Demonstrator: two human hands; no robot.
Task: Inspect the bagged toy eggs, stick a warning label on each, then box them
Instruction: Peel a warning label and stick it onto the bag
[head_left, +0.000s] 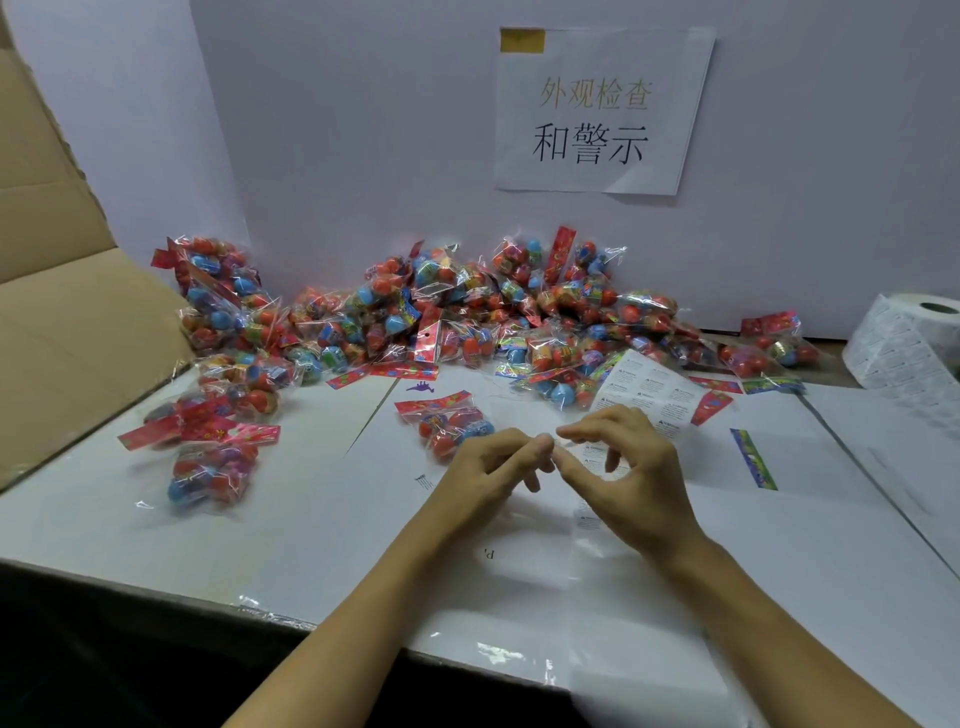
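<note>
Cardboard from an open box (57, 291) fills the far left, its flap tilted up against the pale back wall and its lower panel meeting the white desk (291, 519). Just beside that panel lie several bags of toy eggs (218, 441), clear pouches with red header cards, one nearest the desk's front edge and apart from the others. Further back, a long heap of bagged eggs (467, 317) runs along the foot of the wall from the box side towards the right. In front of the heap, near the middle of the desk, a single bag (449, 423) lies flat, its red header towards the wall.

The left hand (493, 467) hovers just in front of that bag, fingers curled, thumb and forefinger pinched together. Their tips meet those of the right hand (623, 478), which is likewise pinched; both grips appear closed on a strip of label backing (597, 462) that trails down across the desk, though whether a label itself is caught between the fingertips is too small to tell.

Behind the right hand a sheet of warning labels (649, 395) leans on the heap's edge. On the wall above hangs a paper sign (597, 114) with printed characters. A loose green printed strip (753, 460) lies on the desk to the right, and at the far right stands a roll of labels (909, 348).
</note>
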